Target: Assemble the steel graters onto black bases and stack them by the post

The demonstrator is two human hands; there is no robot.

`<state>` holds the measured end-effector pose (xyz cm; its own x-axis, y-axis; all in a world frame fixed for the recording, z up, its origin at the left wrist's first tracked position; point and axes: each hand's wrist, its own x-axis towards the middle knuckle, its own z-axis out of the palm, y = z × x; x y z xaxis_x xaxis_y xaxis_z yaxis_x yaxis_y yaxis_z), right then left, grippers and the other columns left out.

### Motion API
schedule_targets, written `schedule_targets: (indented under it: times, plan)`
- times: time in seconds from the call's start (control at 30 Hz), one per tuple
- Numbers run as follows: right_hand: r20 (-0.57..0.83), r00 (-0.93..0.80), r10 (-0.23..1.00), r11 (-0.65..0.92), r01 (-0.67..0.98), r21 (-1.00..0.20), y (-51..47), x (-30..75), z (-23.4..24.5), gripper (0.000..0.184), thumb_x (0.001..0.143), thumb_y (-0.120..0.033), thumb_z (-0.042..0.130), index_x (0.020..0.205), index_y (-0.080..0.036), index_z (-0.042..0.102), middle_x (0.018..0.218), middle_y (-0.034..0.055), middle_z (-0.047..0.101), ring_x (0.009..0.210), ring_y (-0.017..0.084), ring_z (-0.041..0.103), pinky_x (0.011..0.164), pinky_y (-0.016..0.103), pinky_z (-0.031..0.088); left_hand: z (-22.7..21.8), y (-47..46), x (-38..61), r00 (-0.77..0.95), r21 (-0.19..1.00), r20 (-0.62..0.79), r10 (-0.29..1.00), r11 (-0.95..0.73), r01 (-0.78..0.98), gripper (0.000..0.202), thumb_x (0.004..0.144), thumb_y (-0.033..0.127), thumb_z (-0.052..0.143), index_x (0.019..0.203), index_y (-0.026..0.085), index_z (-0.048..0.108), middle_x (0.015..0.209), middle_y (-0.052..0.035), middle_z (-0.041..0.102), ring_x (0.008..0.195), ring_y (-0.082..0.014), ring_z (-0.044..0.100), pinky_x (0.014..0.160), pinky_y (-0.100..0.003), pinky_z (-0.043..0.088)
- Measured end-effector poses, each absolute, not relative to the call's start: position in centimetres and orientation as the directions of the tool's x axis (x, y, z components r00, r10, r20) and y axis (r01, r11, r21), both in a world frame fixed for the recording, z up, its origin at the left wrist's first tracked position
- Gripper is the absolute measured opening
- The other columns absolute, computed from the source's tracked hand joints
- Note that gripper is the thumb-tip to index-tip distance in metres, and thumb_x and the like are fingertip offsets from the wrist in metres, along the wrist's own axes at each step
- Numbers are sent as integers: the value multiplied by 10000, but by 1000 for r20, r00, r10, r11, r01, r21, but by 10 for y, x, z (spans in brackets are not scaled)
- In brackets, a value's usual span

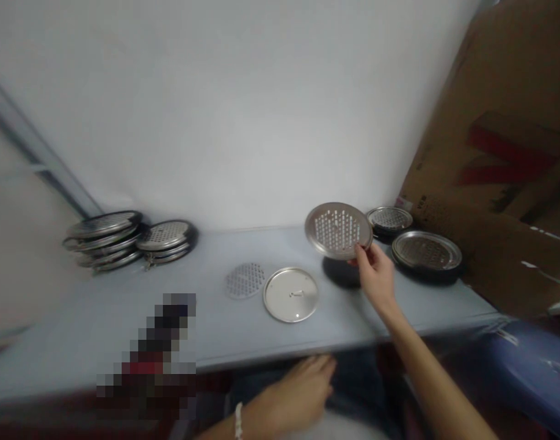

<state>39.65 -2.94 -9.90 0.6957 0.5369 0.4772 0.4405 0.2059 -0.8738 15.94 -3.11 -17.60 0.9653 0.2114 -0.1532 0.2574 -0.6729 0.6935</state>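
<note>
My right hand grips the lower rim of a round perforated steel plate, holding it tilted up above the table's back part. A dark round shape lies beneath it. Nearest on the table are a stack of steel-rimmed perforated plates and a wider steel plate on a dark base. A flat perforated disc and a steel lid with a small handle lie left of my right hand. My left hand hangs empty below the table's front edge, wearing a white wristband.
Two stacks of dark-rimmed perforated plates stand at the table's far left. A white wall rises behind the grey table. Brown cardboard leans at the right, above a blue object. A pixelated patch hides the front left.
</note>
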Motion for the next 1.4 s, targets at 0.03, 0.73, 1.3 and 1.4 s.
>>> schedule_targets:
  times: [0.03,0.73,1.3,1.4]
  plan:
    - [475,702,530,221,426,-877,-30,398,-97,284,909,-479,590,859,-201,616,747,12,650,649,180,613,610,281,511,-198,-36,162,932,667,-217,292,-652,360,523,934,184,452,1452,145,515,1510,-161,514,1405,-294,448,1184,-406,309]
    - [446,727,522,262,361,-895,-38,411,-83,297,869,-487,628,809,-196,632,673,-14,603,602,161,582,561,261,498,-284,6,177,706,625,-497,505,-356,695,328,951,387,436,1090,232,689,1122,-43,735,1008,-231,647,928,-331,475]
    - [384,633,672,193,351,-916,-22,394,-96,291,878,-482,566,771,-211,581,675,-8,627,591,167,599,567,269,510,-286,-15,182,836,634,-462,297,-549,545,377,800,125,562,1148,223,667,1081,-43,718,1008,-222,636,875,-311,502]
    - [387,631,673,177,370,-912,-22,396,-96,293,881,-479,543,760,-214,576,672,-6,630,600,175,605,564,271,497,-273,-33,179,864,566,-378,332,-655,500,375,852,78,493,1162,218,650,1231,-96,653,1205,-268,555,1077,-399,411]
